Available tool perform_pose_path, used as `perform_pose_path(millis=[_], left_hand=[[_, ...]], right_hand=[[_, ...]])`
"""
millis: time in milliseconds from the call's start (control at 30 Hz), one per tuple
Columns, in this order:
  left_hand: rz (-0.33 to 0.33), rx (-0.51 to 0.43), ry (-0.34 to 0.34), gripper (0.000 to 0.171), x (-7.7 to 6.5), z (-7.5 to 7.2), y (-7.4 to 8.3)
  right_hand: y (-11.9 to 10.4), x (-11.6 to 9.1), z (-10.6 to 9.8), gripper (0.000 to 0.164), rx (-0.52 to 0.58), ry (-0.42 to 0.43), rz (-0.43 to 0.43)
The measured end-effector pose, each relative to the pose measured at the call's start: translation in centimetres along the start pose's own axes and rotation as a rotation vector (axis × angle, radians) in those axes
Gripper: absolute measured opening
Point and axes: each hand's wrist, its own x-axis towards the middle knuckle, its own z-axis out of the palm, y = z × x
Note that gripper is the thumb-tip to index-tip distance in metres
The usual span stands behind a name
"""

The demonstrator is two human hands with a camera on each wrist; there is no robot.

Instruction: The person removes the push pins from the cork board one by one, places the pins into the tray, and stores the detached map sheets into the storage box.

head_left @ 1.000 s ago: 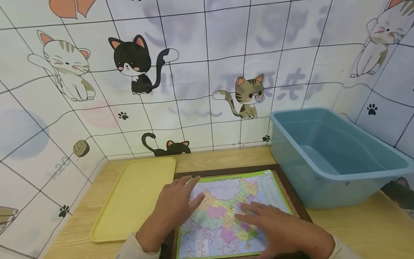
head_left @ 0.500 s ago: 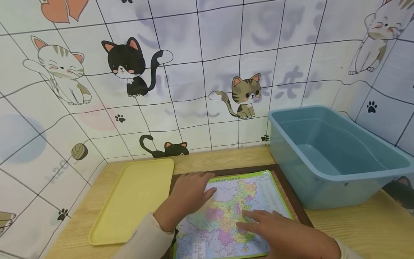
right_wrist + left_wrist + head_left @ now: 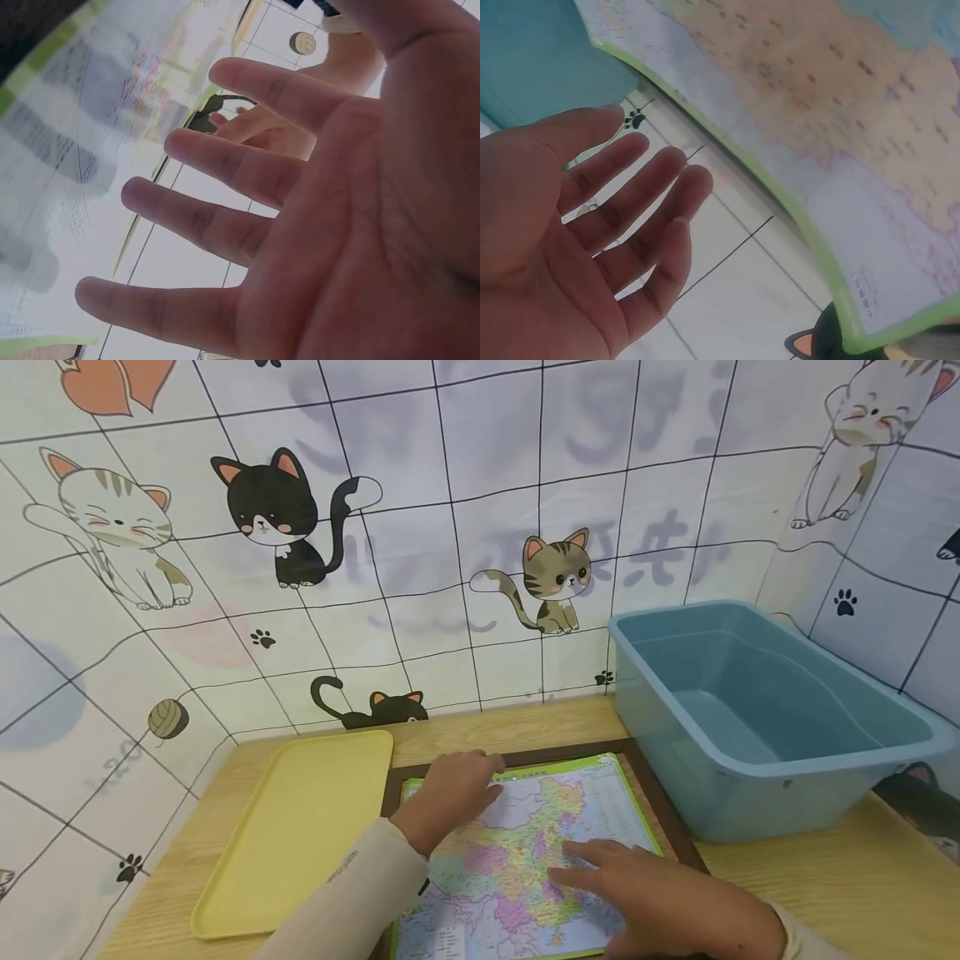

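Note:
A colourful map sheet (image 3: 498, 860) with a green border lies within a dark brown frame (image 3: 555, 749) on the wooden table. Over the sheet's upper left part is my left hand (image 3: 453, 793), its fingers loosely bent and holding nothing. In the left wrist view the fingers (image 3: 615, 202) stand apart from the map's green edge (image 3: 727, 142). My right hand (image 3: 645, 893) hovers over the lower right of the map, fingers spread and nearly straight. The right wrist view shows its bare palm (image 3: 322, 247) with nothing in it; part of the map is hidden beneath both hands.
A yellow tray (image 3: 300, 835) lies left of the frame. At the right stands a deep blue plastic bin (image 3: 697, 760). Behind the wooden table (image 3: 517, 720) rises a wall (image 3: 442, 635) covered in a cat-and-grid print.
My left hand has moved rightward and slightly up across the map from its left side. The right hand stays nearly in place, and the head view has shifted slightly.

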Motion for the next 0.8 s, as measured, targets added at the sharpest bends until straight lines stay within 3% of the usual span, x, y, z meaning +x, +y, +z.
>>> perform_pose_path(millis=[133,367,633,800], left_hand=[[-0.016,-0.073,-0.03,0.022,1.1,0.6,-0.2],[-0.025,-0.164,-0.058,0.011,2.9,1.7,-0.4],[-0.055,-0.239,-0.092,0.012,3.5,1.9,-0.5],[-0.071,-0.265,-0.12,0.013,3.8,1.8,0.0]], right_hand=[[-0.3,0.1,0.1,0.08,0.027,-0.035,-0.004],[-0.4,0.7,0.4,0.08,-0.023,-0.069,0.015],[-0.7,0.3,0.1,0.075,0.055,-0.068,0.048],[0.4,1.4,1.4,0.074,0.071,-0.107,0.068]])
